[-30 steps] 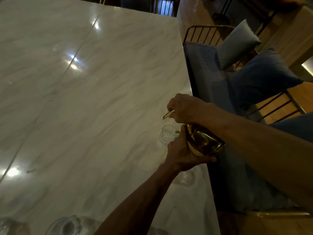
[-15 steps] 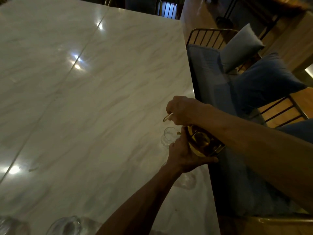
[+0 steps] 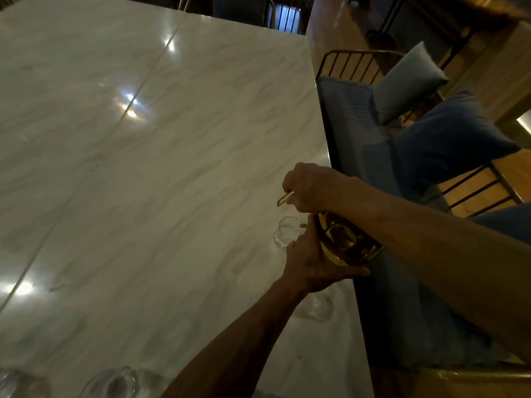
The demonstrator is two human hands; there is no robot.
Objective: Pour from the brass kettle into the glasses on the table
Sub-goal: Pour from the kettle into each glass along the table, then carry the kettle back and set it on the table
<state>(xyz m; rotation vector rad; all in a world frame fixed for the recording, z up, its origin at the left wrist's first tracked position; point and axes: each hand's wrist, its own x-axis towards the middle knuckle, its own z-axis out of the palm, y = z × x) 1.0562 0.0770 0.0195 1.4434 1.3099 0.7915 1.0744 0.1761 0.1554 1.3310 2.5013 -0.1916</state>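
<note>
Tipping unlabelled brass kettle (image 3: 347,242), glass (image 3: 286,232), hands (image 3: 311,264)

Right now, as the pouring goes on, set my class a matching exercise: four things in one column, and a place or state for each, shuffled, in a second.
Things
1. right hand
2. left hand
3. brass kettle
4. small glass

Places or states
A. tilted toward the glass
B. standing on the marble table
C. gripping the kettle's handle from above
D. supporting the kettle's body from below

Pairs: 1-C, 2-D, 3-A, 4-B
</note>
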